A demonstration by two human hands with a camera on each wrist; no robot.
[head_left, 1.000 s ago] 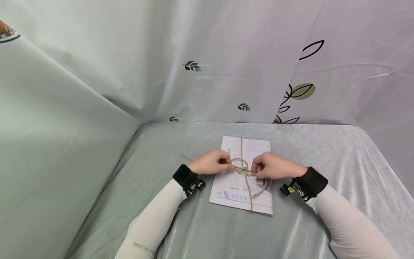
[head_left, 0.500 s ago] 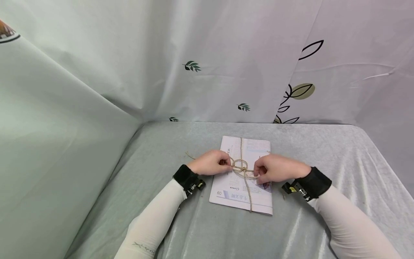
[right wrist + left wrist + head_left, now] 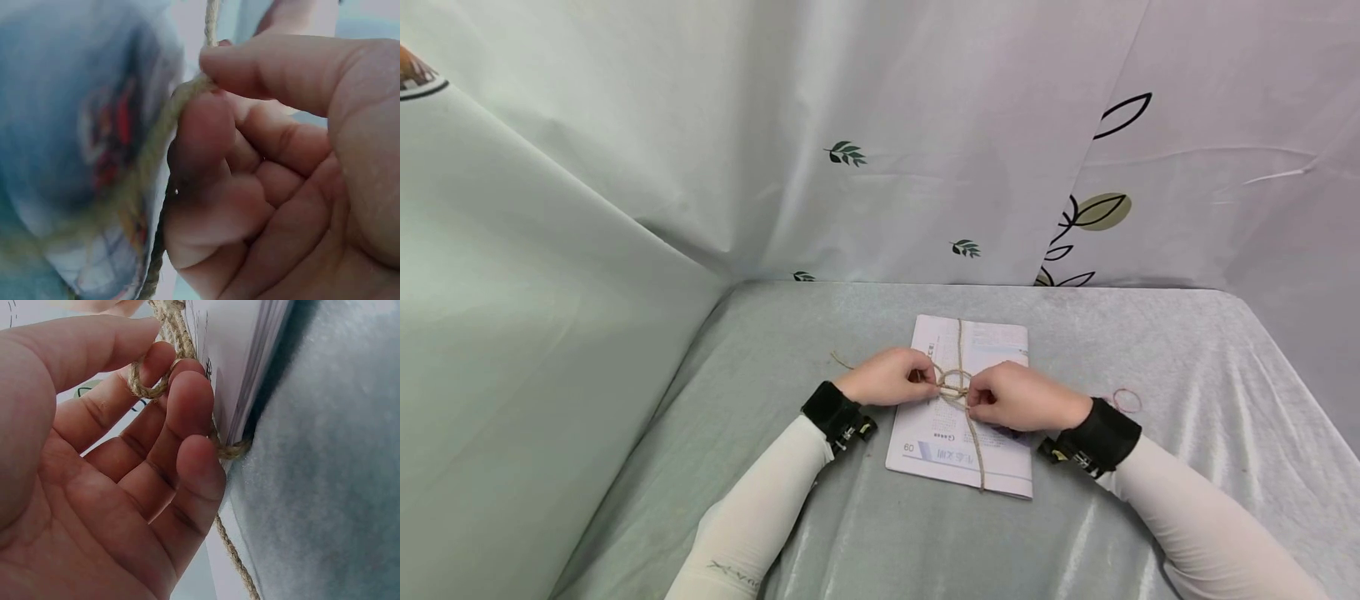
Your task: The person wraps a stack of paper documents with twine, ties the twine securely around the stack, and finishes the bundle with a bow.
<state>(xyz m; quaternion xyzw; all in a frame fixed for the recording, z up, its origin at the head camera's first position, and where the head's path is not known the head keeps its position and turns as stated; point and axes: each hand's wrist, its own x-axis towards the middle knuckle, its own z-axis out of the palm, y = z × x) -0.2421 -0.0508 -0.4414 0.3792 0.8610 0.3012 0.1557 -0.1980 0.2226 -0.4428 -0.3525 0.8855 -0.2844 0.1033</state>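
Note:
A folded newspaper bundle (image 3: 925, 454) lies on the table, bound crosswise with brown twine (image 3: 974, 446). At its middle is a knot with a small round loop beside it. My left hand (image 3: 887, 377) is at the bundle's left edge; in the left wrist view it pinches a bend of twine (image 3: 147, 392) between thumb and forefinger, other fingers half curled. My right hand (image 3: 1022, 397) is over the right half, close to the knot. In the right wrist view its thumb and forefinger pinch a twine strand (image 3: 187, 94), whose near part is blurred.
A grey cloth covers the table (image 3: 820, 517). A loose twine end (image 3: 841, 360) sticks out left of the left hand. A thin pinkish ring (image 3: 1127, 389) shows beyond the right wrist. Pale curtains (image 3: 910, 200) with leaf prints stand behind and at the sides.
My right hand shifted slightly right with its twine strand, then came back left, now closer to the knot. The left hand stays nearly still. The pinkish ring has come into sight.

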